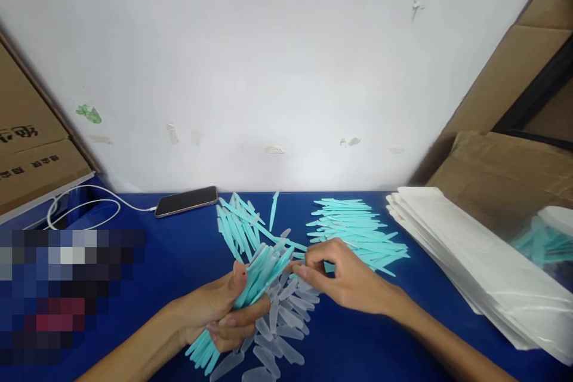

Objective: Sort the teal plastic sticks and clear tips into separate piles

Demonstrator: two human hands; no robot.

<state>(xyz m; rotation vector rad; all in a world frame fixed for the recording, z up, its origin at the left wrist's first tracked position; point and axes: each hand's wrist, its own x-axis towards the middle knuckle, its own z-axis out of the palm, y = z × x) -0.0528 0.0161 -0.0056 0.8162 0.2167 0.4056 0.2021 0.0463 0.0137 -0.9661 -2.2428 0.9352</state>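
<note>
My left hand (233, 310) is wrapped round a thick bundle of slim turquoise plastic sticks (264, 274) that look like eyebrow razors. The bundle tilts up to the right, its lower ends poking out beneath my fingers. Close to its upper ends, my right hand (344, 277) has thumb and index finger pinched together; whatever lies between them is too small to make out. Translucent leaf-shaped plastic caps (290, 316) lie scattered on the blue table under and between my hands. More turquoise sticks rest behind, in a left pile (239, 230) and a larger right pile (353, 230).
A phone (187, 201) with a white cable (119, 203) lies at the back left. White flat bags (474, 262) are stacked on the right, beside a clear bag of turquoise pieces (541, 245). Cardboard boxes (36, 137) stand at both sides, a white wall (277, 71) behind.
</note>
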